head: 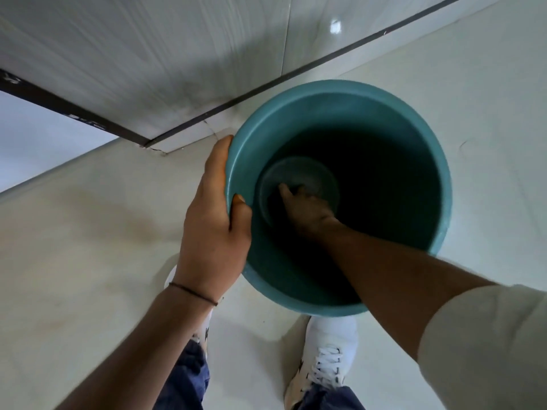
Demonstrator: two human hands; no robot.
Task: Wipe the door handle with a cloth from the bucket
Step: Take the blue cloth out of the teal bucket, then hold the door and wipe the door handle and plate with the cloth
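A deep teal bucket [414,119] stands on the pale tiled floor in front of my feet. My left hand [214,220] grips its left rim, thumb inside and fingers outside. My right hand [307,208] is deep inside the bucket, down at the dark bottom, with the forearm crossing the near rim. Its fingers rest on something dark there; whether that is the cloth or whether the fingers hold it is too dim to tell. The door handle is out of view.
A white wall [148,54] with a dark strip [266,81] along its base runs behind the bucket. A doorway or corner opens at the left [35,134]. My white shoes [325,359] stand right below the bucket.
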